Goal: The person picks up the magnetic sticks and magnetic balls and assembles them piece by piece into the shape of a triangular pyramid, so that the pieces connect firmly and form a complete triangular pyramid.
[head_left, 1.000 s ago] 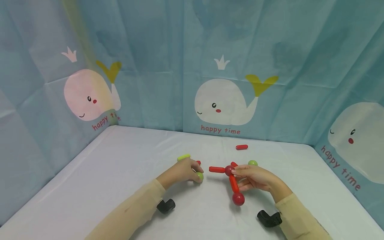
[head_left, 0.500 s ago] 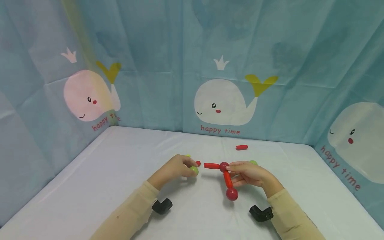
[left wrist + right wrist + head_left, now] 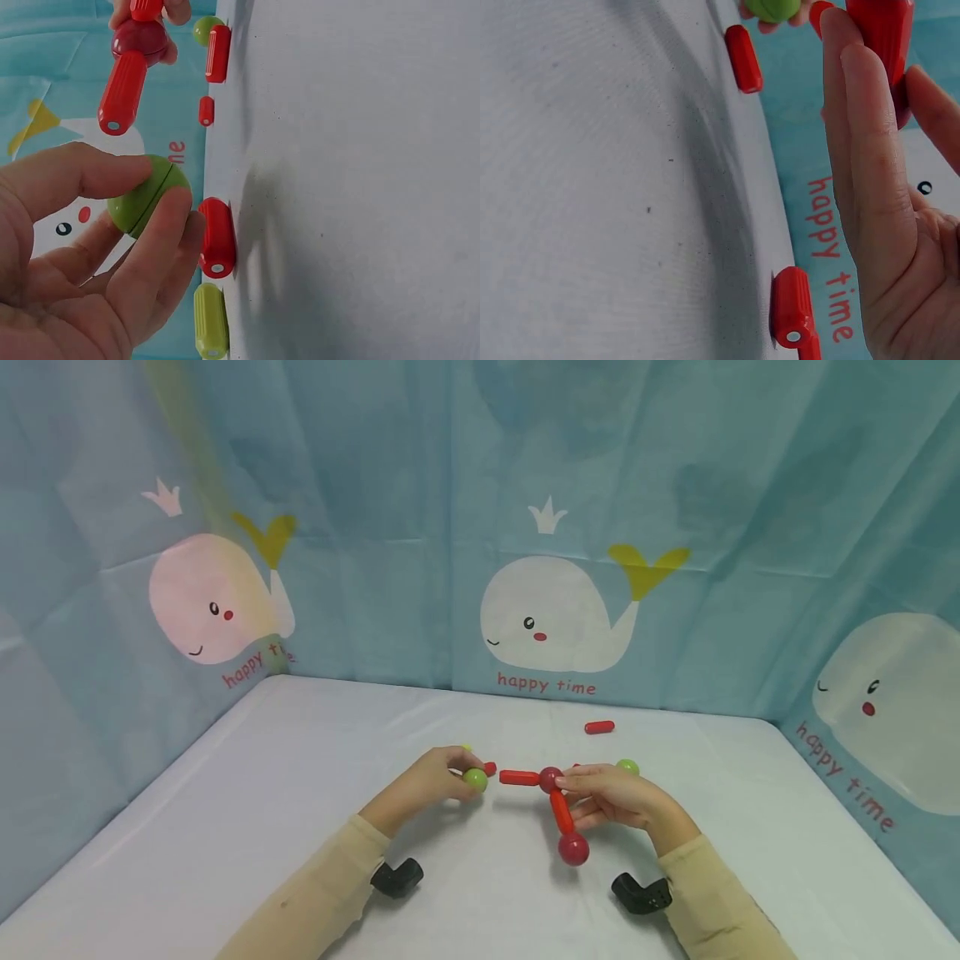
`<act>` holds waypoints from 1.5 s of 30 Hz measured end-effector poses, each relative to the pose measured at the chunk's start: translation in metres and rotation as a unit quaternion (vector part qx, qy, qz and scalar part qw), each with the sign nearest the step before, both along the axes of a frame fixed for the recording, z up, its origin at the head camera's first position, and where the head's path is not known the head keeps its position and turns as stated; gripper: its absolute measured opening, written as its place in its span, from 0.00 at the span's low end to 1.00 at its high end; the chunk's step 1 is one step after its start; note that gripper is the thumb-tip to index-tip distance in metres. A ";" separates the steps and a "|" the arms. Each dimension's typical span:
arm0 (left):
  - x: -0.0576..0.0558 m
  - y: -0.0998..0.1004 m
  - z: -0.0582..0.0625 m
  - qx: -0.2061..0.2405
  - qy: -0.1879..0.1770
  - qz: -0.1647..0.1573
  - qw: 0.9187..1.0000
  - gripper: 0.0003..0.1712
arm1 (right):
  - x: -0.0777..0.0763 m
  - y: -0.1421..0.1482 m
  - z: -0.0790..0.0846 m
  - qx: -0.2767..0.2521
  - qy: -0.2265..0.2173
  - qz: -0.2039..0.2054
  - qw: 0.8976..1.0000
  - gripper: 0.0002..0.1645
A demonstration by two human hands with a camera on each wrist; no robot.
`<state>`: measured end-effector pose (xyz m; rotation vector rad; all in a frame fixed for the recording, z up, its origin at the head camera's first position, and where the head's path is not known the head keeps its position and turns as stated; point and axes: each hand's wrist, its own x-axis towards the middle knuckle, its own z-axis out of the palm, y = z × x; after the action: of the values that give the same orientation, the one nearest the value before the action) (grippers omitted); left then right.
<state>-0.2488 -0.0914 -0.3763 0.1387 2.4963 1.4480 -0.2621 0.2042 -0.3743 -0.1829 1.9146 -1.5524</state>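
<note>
My left hand (image 3: 431, 782) pinches a green ball (image 3: 146, 196) between thumb and fingers, above the table. To the right, my right hand (image 3: 615, 795) grips a joined piece made of red balls and rods by its upper red ball (image 3: 551, 778). One red rod (image 3: 519, 777) sticks out from that ball toward the green one, with a small gap between. A second rod (image 3: 562, 812) slants down toward me and ends in another red ball (image 3: 573, 848). In the right wrist view, the piece is partly hidden by fingers and cut by the frame's edge.
A loose red rod (image 3: 599, 727) lies at the back, and a green ball (image 3: 627, 767) rests behind the right hand. Beyond the left fingers are a red rod (image 3: 490, 768) and a yellow-green rod (image 3: 211, 321). A whale-printed curtain (image 3: 375, 610) borders the white table.
Both hands have shifted left and a little farther from me, the left one carrying the green ball and the right one the red ball-and-rod piece. Both grips are kept.
</note>
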 end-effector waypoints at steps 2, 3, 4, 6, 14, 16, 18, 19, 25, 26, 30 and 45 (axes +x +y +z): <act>0.001 -0.002 0.001 0.000 0.001 -0.006 1.000 0.18 | 0.000 -0.001 0.001 -0.002 0.001 0.001 1.000 0.30; 0.002 -0.003 0.002 -0.002 0.000 -0.007 1.000 0.18 | 0.001 -0.001 0.002 -0.002 0.000 -0.001 1.000 0.29; 0.003 -0.004 0.003 -0.005 0.001 -0.009 1.000 0.18 | 0.001 -0.001 0.002 -0.002 0.000 -0.001 1.000 0.29; 0.004 -0.005 0.004 -0.005 0.001 -0.007 1.000 0.18 | 0.002 -0.001 0.003 -0.003 0.000 0.000 1.000 0.28; 0.006 -0.003 0.006 0.005 0.015 -0.014 1.000 0.21 | 0.004 -0.001 0.003 -0.006 0.003 0.003 1.000 0.26; 0.007 -0.003 0.007 0.008 0.018 -0.015 1.000 0.20 | 0.004 -0.001 0.003 -0.006 0.003 0.006 1.000 0.26; 0.007 -0.002 0.007 0.010 0.019 -0.013 1.000 0.20 | 0.004 -0.001 0.003 -0.006 0.004 0.009 1.000 0.26; 0.007 -0.002 0.007 0.012 0.019 -0.013 1.000 0.20 | 0.004 -0.001 0.002 -0.006 0.003 0.010 1.000 0.26; 0.006 -0.002 0.005 0.011 0.022 -0.023 0.999 0.20 | 0.004 0.000 0.001 -0.009 -0.003 0.016 1.000 0.23; 0.006 -0.002 0.005 0.009 0.023 -0.025 0.999 0.21 | 0.004 0.000 0.001 -0.010 -0.004 0.018 1.000 0.23; 0.007 0.000 0.006 0.000 0.023 -0.029 0.999 0.22 | 0.005 -0.001 0.002 -0.012 0.001 0.027 1.000 0.25; 0.007 0.004 0.002 -0.020 0.013 0.016 1.000 0.14 | 0.002 0.000 0.000 -0.004 0.037 0.007 0.999 0.29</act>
<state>-0.2418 -0.0875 -0.3741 0.1111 2.5579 1.4155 -0.2603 0.2045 -0.3742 -0.2603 1.9592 -1.5641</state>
